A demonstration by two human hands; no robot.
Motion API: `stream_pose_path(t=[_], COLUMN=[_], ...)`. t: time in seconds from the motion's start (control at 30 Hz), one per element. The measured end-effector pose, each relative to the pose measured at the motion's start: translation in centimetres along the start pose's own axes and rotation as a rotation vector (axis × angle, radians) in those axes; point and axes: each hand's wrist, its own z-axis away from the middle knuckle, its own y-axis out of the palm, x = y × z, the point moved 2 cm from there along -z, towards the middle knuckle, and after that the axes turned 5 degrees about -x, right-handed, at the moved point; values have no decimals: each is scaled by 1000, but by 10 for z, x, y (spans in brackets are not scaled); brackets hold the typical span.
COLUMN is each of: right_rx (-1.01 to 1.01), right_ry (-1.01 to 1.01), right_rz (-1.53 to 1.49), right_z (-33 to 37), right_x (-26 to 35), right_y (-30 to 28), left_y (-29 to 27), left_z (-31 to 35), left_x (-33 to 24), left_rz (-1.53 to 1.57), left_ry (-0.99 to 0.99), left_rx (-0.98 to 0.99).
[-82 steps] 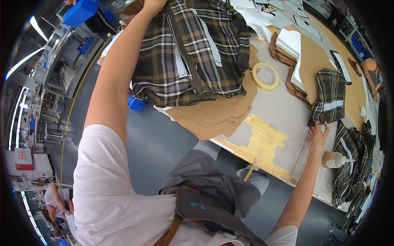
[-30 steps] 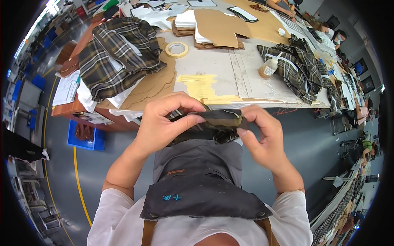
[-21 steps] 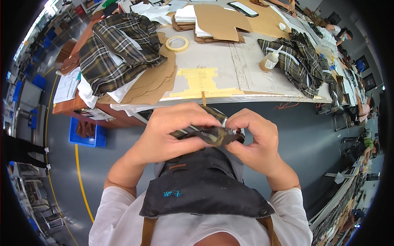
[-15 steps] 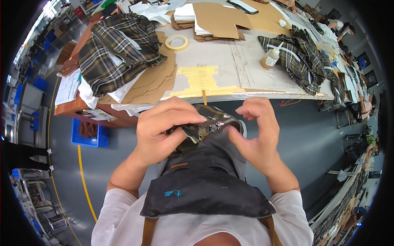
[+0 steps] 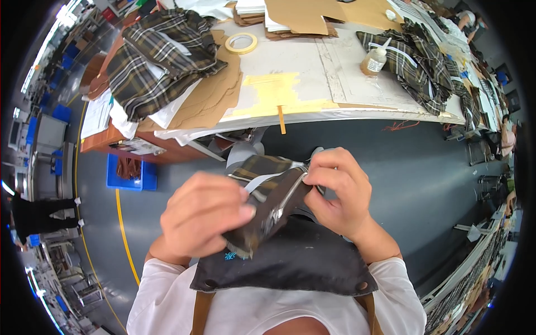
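Note:
In front of my apron, a plaid fabric piece (image 5: 264, 165) hangs tilted, with a white strip and a dark brown band (image 5: 283, 196) along it. A shiny, wet-looking or metallic streak runs on the band; I cannot tell which. My right hand (image 5: 339, 192) pinches the piece at its upper right end between thumb and fingers. Beside its lower left end is my left hand (image 5: 205, 215), smeared by motion, its fingers bent. Whether the left fingertips grip the fabric is unclear.
Ahead stands a worktable (image 5: 290, 56) with a masking tape roll (image 5: 240, 43), a glue bottle (image 5: 373, 60), folded plaid garments (image 5: 164, 61) and cardboard patterns (image 5: 304, 14). A wooden stick (image 5: 281, 119) juts over its front edge. A blue bin (image 5: 132, 174) sits on the floor at left.
My left hand has moved down and left, off its earlier hold at the upper edge. The fabric piece has swung open, showing more brown band and the white strip. My right fingers have closed on it.

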Motion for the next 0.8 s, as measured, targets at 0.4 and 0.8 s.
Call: stream_pose_path(t=[0.4, 0.8], right_rx=[196, 176], right_ry=[293, -84], right_rz=[-189, 71], right_z=[5, 14], right_x=[-5, -43], right_y=[12, 26], left_y=[32, -6], left_z=[25, 15], left_x=[40, 61], left_rz=[71, 156], left_ry=[-279, -469], left_rx=[5, -385])
